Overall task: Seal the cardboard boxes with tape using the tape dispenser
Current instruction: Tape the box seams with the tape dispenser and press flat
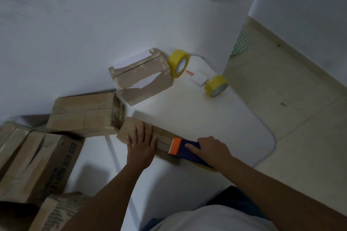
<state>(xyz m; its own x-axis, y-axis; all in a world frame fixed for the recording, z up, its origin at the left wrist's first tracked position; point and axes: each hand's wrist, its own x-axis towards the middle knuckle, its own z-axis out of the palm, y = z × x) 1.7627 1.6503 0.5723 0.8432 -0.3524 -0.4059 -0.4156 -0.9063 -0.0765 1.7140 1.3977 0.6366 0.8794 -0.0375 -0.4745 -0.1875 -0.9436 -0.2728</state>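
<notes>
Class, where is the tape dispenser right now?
In the head view, the tape dispenser sits low and right of centre, gripped by the right hand, its orange end on the small box.

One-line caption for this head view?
Left hand steadies a small cardboard box while right hand runs the tape dispenser across it.
</notes>
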